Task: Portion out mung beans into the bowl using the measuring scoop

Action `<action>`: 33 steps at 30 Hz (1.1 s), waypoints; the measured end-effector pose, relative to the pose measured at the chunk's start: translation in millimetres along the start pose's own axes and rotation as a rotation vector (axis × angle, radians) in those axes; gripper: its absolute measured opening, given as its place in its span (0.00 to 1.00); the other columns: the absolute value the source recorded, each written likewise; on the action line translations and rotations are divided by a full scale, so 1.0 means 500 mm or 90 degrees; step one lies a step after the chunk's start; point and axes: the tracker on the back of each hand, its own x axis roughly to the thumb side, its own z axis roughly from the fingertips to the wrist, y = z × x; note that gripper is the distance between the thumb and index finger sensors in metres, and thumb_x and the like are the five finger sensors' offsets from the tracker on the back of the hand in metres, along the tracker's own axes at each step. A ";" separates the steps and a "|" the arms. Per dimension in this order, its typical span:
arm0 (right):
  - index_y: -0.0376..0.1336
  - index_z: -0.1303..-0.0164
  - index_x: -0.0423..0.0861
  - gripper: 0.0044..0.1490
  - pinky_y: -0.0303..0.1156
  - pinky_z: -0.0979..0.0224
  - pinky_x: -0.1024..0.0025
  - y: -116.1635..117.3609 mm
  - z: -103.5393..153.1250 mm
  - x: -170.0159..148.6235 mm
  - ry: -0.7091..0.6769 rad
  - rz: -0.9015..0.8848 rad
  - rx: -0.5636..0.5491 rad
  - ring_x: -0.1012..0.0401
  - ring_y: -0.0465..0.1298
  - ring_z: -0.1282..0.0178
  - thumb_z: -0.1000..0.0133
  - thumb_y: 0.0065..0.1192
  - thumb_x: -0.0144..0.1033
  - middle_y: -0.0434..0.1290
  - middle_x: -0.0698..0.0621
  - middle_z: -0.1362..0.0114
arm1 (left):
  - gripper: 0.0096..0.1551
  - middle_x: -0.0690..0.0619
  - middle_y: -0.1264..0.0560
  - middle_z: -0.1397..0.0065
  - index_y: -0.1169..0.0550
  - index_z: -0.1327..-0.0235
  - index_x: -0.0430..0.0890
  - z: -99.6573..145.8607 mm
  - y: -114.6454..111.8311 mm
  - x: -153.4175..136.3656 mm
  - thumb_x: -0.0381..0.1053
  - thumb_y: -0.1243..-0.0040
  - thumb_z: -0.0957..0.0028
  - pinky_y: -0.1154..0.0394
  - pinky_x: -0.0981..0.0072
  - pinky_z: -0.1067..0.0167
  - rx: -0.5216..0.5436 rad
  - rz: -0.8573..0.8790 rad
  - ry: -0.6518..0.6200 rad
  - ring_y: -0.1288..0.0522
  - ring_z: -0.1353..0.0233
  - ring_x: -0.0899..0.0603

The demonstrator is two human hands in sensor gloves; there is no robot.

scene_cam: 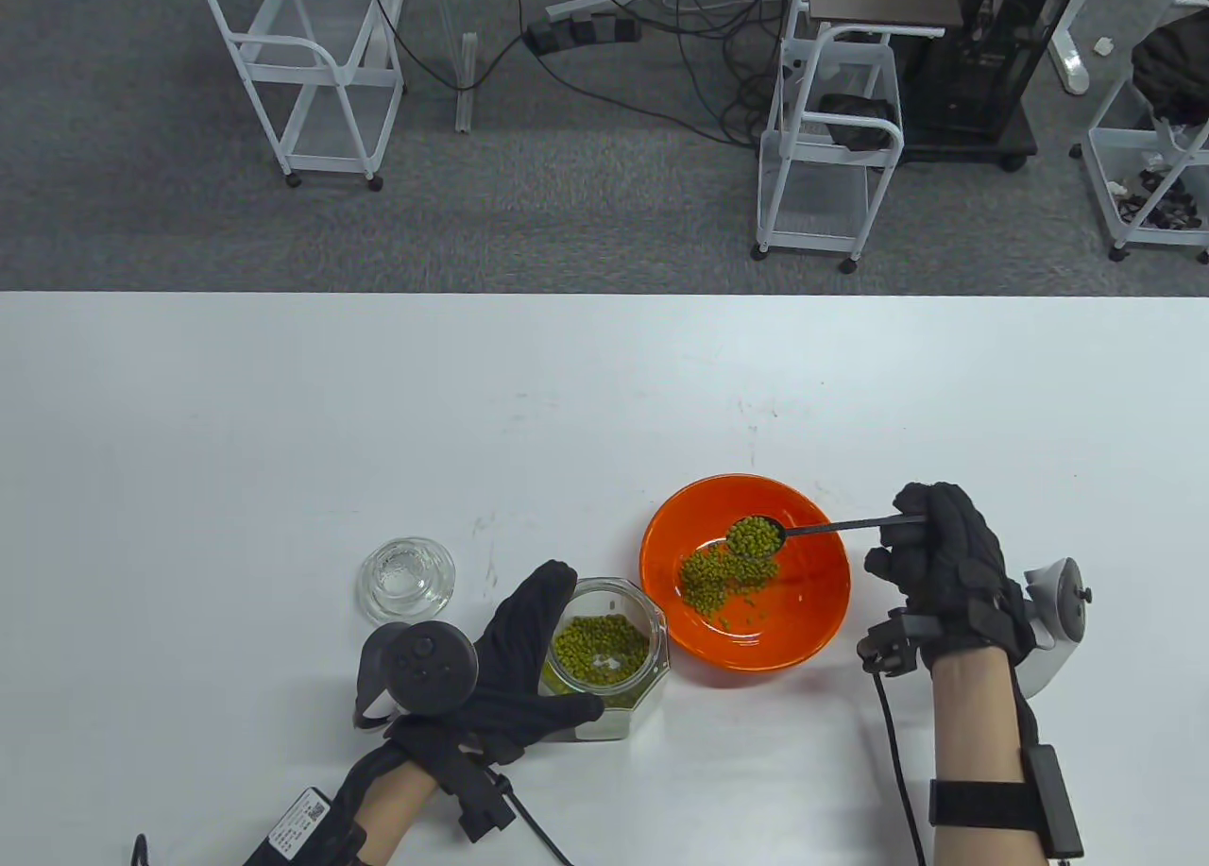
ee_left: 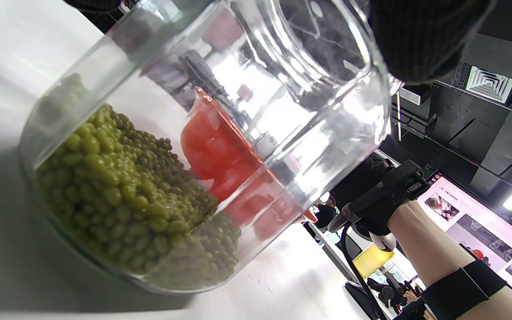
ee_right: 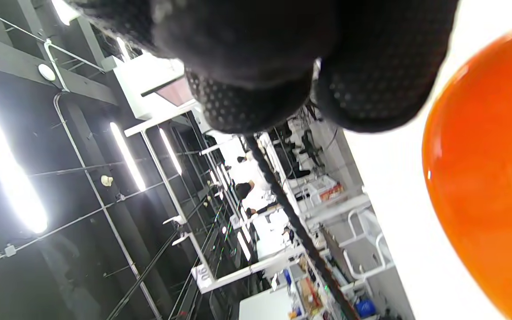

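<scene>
An orange bowl (scene_cam: 812,620) sits on the white table with a heap of mung beans (scene_cam: 723,578) inside. My right hand (scene_cam: 930,550) pinches the thin black handle of a measuring scoop (scene_cam: 756,535), which hangs over the bowl heaped with beans. The bowl's outer wall (ee_right: 487,186) fills the right side of the right wrist view, and the handle (ee_right: 291,213) runs down from my fingers. My left hand (scene_cam: 529,649) grips an open glass jar (scene_cam: 609,653) holding mung beans. Through the jar's glass (ee_left: 282,111) the beans (ee_left: 122,195) lie at its bottom.
A round glass lid (scene_cam: 407,578) lies on the table left of the jar. The table's far edge (scene_cam: 604,294) runs across the middle of the table view. White wire carts (scene_cam: 826,148) and cables stand on the grey floor beyond.
</scene>
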 end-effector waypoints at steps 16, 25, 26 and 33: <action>0.74 0.50 0.42 0.26 0.85 0.62 0.63 -0.012 0.012 0.035 -0.094 0.252 -0.126 0.66 0.78 0.82 0.36 0.55 0.51 0.81 0.43 0.64 | 0.71 0.34 0.59 0.09 0.63 0.13 0.46 0.000 0.000 0.000 0.73 0.36 0.49 0.45 0.19 0.27 0.000 0.000 0.000 0.50 0.13 0.24; 0.75 0.53 0.41 0.26 0.84 0.65 0.62 0.028 0.026 0.052 -0.185 0.416 -0.159 0.65 0.78 0.84 0.38 0.56 0.51 0.81 0.43 0.65 | 0.71 0.34 0.59 0.09 0.64 0.13 0.46 0.000 0.000 0.000 0.73 0.36 0.49 0.46 0.19 0.27 0.000 0.000 0.000 0.50 0.13 0.24; 0.75 0.53 0.41 0.26 0.84 0.65 0.62 0.034 0.028 0.053 -0.195 0.431 -0.160 0.65 0.78 0.84 0.38 0.56 0.51 0.81 0.43 0.66 | 0.71 0.34 0.59 0.09 0.63 0.13 0.45 0.000 0.000 0.000 0.73 0.36 0.49 0.46 0.19 0.27 0.000 0.000 0.000 0.50 0.13 0.24; 0.75 0.55 0.41 0.26 0.84 0.66 0.61 0.088 0.048 0.062 -0.273 0.532 -0.146 0.65 0.78 0.85 0.39 0.57 0.50 0.81 0.42 0.66 | 0.71 0.34 0.59 0.09 0.63 0.13 0.46 0.000 0.000 0.000 0.73 0.36 0.49 0.46 0.19 0.27 0.000 0.000 0.000 0.50 0.13 0.24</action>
